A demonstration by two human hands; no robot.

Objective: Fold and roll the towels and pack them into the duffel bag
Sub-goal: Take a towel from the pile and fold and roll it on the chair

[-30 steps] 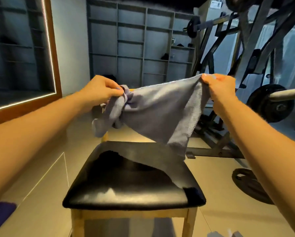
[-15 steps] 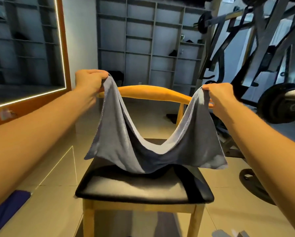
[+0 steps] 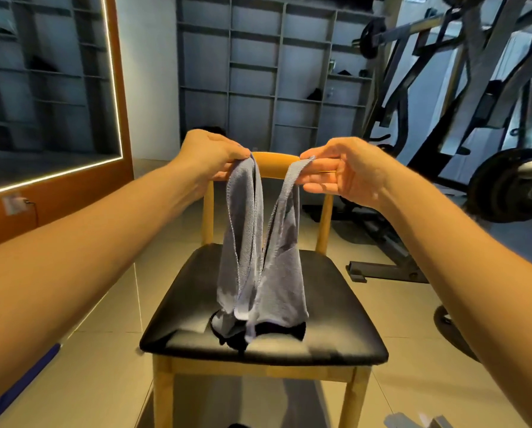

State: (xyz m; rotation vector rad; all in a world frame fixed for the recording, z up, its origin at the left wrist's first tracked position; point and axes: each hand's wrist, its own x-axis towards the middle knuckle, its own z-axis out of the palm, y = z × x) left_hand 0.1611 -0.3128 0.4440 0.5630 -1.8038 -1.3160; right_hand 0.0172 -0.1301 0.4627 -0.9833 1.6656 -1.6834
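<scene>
Both towel (image 3: 260, 257) corners now hang closer together.

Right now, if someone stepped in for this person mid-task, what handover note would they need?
Left hand: pinches one top corner of the grey terry towel.
Right hand: pinches the other top corner.
Towel: hangs doubled between the hands, corners near each other but apart, and the lower end rests on the black padded chair seat.
Done: towel lifted and held by its corners.
Left: close the fold, roll it and pack it. The duffel bag is not in view.
</scene>
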